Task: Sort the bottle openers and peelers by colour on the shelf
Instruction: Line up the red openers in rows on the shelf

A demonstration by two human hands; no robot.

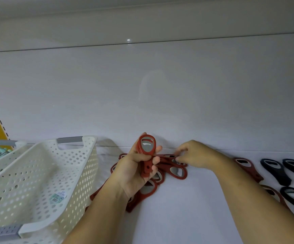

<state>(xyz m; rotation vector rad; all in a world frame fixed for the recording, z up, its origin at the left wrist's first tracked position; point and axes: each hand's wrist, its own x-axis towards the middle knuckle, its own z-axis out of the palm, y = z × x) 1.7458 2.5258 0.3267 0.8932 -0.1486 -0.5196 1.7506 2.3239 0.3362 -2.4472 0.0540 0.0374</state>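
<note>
Our left hand (pixel 137 166) grips a stack of red openers (pixel 147 148) upright; our right hand (pixel 195 155) pinches a loose red opener (pixel 169 158) from the red pile (pixel 176 171) on the shelf (pixel 177 212). We should lift it clear, align the heads, then seat it squarely. Navy openers (pixel 274 169) lie toward three o'clock, the white basket (pixel 58 173) at nine.
</note>
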